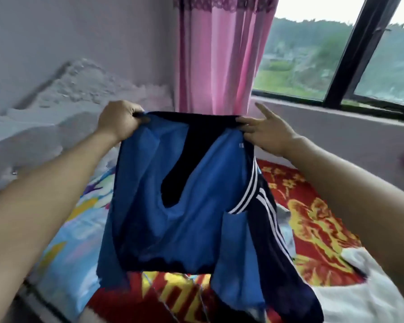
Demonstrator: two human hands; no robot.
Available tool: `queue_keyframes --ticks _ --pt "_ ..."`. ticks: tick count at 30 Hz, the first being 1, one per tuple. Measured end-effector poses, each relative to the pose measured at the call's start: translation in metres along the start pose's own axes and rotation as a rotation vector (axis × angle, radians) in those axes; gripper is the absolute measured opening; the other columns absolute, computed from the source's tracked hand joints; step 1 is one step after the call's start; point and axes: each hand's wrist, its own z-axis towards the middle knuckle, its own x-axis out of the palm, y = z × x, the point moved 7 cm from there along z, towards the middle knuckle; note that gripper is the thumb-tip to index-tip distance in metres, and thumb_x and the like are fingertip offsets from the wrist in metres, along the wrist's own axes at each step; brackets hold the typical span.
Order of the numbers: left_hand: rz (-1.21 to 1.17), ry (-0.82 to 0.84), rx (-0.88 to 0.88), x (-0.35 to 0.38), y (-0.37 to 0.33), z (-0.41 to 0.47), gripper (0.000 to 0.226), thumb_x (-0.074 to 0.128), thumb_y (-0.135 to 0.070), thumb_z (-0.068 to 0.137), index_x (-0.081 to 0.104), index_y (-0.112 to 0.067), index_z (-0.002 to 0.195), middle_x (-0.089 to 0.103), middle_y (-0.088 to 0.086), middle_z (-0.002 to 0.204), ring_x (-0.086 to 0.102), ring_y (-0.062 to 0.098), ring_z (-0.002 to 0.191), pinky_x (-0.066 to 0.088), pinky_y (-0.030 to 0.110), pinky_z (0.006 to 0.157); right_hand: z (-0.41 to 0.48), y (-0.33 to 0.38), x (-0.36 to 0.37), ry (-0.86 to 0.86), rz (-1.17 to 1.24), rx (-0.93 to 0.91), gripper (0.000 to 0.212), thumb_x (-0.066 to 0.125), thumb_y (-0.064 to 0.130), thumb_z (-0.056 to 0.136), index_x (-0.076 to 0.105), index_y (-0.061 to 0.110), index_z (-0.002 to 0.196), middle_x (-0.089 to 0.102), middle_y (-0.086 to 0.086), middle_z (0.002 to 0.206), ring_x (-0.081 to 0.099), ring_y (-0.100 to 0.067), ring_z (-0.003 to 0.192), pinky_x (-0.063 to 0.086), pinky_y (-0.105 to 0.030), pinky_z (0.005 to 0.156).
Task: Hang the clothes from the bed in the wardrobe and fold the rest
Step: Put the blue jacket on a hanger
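A blue and navy sports jacket (173, 217) with white stripes on its sleeve hangs in the air over the bed, held up by its top edge. My left hand (118, 120) grips the top left corner in a closed fist. The top right corner is pinched by my right hand (269, 131), whose index finger sticks up. The jacket's blue lining faces me and its lower hem hangs just above the bed cover (313, 229). No wardrobe or hanger is visible.
The bed carries a red and yellow patterned cover and a pale blue cartoon sheet (79, 224) on the left. A pink curtain (219, 54) hangs behind the jacket. A dark-framed window (350, 54) and its sill run along the right. A peeling wall (68, 66) stands at the left.
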Motion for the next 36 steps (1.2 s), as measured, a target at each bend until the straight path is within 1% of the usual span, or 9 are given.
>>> queue_keyframes --ticks 3,7,11,14,17,21,26,31,36 --pt "0.132 0.171 -0.026 0.049 0.059 -0.030 0.022 0.067 -0.024 0.086 0.073 -0.008 0.099 0.070 0.020 0.098 0.063 0.035 0.096 0.045 0.037 0.075 0.027 0.061 0.048 0.136 -0.041 -0.095 0.036 0.031 0.020 0.099 0.050 0.024 0.130 0.035 0.008 0.149 0.003 -0.012 0.146 -0.018 -0.058 0.105" --pt "0.140 0.292 -0.025 0.099 0.124 -0.045 0.021 0.067 -0.025 0.086 0.073 -0.008 0.098 0.070 0.021 0.094 0.064 0.036 0.092 0.042 0.038 0.071 0.063 0.117 0.093 0.241 -0.097 -0.169 0.036 0.027 0.023 0.101 0.052 0.020 0.127 0.038 0.004 0.148 0.004 -0.016 0.146 -0.025 -0.057 0.102" --pt "0.068 0.276 0.003 0.121 0.163 -0.015 0.023 0.066 -0.025 0.087 0.073 -0.005 0.095 0.069 0.023 0.090 0.064 0.038 0.089 0.042 0.038 0.071 0.115 0.128 0.114 0.342 -0.168 -0.107 0.037 0.029 0.028 0.102 0.045 0.024 0.136 0.030 0.003 0.153 0.001 -0.019 0.146 -0.018 -0.058 0.103" --pt "-0.044 0.158 0.024 0.118 0.176 0.040 0.023 0.064 -0.022 0.088 0.072 -0.001 0.095 0.068 0.026 0.086 0.062 0.038 0.084 0.043 0.040 0.069 0.152 0.109 0.126 0.427 -0.238 0.051 0.051 0.037 0.034 0.099 0.024 0.025 0.147 0.010 0.000 0.158 -0.010 -0.023 0.145 -0.008 -0.060 0.109" --pt "-0.128 0.130 0.058 0.126 0.176 0.081 0.027 0.063 -0.025 0.086 0.071 0.000 0.093 0.065 0.027 0.082 0.062 0.040 0.082 0.044 0.040 0.068 0.163 0.108 0.139 0.446 0.204 0.235 0.059 0.042 0.023 0.094 0.020 0.023 0.149 -0.002 -0.004 0.159 -0.007 -0.020 0.146 0.001 -0.051 0.115" --pt "0.004 0.401 0.091 0.201 0.185 0.045 0.030 0.053 -0.023 0.081 0.072 -0.004 0.096 0.067 0.027 0.094 0.061 0.042 0.089 0.045 0.042 0.074 0.114 0.200 0.172 0.488 0.474 0.187 0.054 0.041 0.022 0.093 0.030 0.022 0.146 0.015 -0.004 0.157 0.007 -0.021 0.146 0.010 -0.041 0.116" --pt "0.242 0.860 -0.021 0.295 0.238 -0.095 0.021 0.055 -0.009 0.087 0.070 -0.010 0.100 0.065 0.021 0.106 0.058 0.036 0.101 0.044 0.038 0.075 -0.012 0.357 0.211 0.746 0.840 0.466 0.047 0.045 0.023 0.090 0.044 0.018 0.136 0.039 -0.006 0.143 0.029 -0.019 0.137 0.031 -0.031 0.103" --pt "0.174 0.891 -0.208 0.309 0.263 -0.199 0.017 0.061 -0.025 0.088 0.070 -0.011 0.090 0.067 0.021 0.096 0.060 0.039 0.093 0.045 0.039 0.071 -0.120 0.476 0.216 1.055 0.959 0.637 0.047 0.045 0.033 0.092 0.042 0.016 0.135 0.044 -0.004 0.137 0.035 -0.020 0.132 0.037 -0.030 0.100" --pt "0.002 0.756 -0.416 0.293 0.271 -0.257 0.023 0.069 -0.024 0.085 0.073 -0.008 0.101 0.070 0.018 0.092 0.063 0.036 0.091 0.041 0.034 0.067 -0.156 0.534 0.225 1.195 0.981 0.662 0.074 0.052 0.048 0.090 0.023 0.006 0.143 0.035 -0.010 0.142 0.032 -0.025 0.133 0.036 -0.034 0.102"
